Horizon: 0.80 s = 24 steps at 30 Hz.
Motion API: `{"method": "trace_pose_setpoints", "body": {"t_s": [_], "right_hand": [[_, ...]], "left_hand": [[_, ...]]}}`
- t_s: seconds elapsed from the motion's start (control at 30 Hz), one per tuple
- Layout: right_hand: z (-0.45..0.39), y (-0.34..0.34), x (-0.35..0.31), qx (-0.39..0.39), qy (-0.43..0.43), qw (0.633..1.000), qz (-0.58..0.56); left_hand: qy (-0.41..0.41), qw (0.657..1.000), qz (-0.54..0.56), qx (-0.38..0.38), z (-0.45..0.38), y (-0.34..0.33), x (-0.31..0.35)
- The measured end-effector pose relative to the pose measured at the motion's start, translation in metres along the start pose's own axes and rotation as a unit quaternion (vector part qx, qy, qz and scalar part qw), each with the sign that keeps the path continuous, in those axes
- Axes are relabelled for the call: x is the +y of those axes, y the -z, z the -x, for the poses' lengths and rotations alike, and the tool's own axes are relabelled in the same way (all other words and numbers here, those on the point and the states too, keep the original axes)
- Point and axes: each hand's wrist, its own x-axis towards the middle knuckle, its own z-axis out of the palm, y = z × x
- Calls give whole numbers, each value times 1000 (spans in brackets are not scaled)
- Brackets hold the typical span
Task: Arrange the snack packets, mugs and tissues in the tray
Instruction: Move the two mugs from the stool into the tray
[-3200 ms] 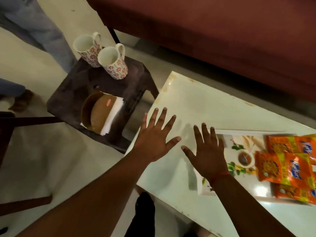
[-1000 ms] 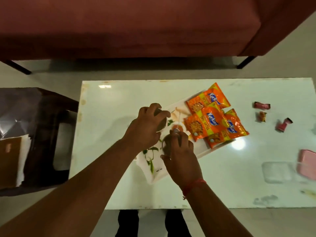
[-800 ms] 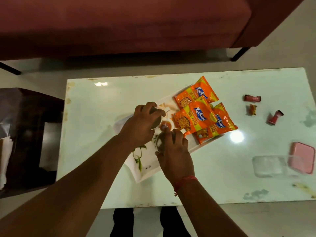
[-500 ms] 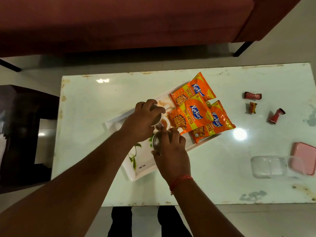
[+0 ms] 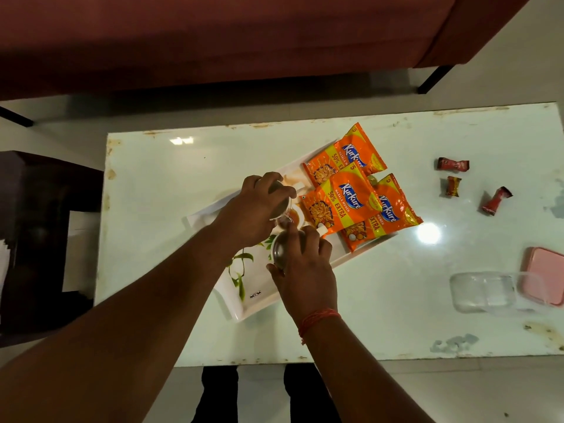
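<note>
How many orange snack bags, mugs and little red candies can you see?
Orange snack packets: 3
Mugs: 2, one in each hand
Red candies: 3
Total: 8

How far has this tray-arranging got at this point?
Done: three snack packets lie on the tray. In hand: the left hand and the right hand each hold a mug, left mug and right mug, over the tray, seemingly setting them down. Left: tissues, none on the tray.
</note>
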Motion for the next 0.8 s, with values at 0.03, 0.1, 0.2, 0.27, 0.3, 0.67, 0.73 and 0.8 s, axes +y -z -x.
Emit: {"method": "trace_pose_setpoints", "body": {"t_s": [0.03,0.1,0.2,0.27,0.3,0.67,0.73,0.8], "right_hand": [[0,-1,-1,2,-3,1000,-1],[1,-3,-2,2,-10,1000,-4],[1,-5,-4,7,-21,1000,-16],[2,-5,-5,8,-23,999,-26],[3,-4,-5,6,-23,999,-33],[34,30,-44,40,-20,999,-14],[35,23,-73,35,3,999,-13],[34,10,-106,22,21,999,-14]], "left_hand": [[-2,1000,-2,0,0,0,0],[-5,1000,1,-1,1,1,-1],[-10,1000,-2,-5,2,3,-2],[-16,1000,3,-8,2,5,-2],[-22,1000,5,-10,0,6,-2],[-10,1000,10,16,61,39,-45],[20,1000,18,8,90,46,-66],[55,998,17,-9,117,51,-92]]}}
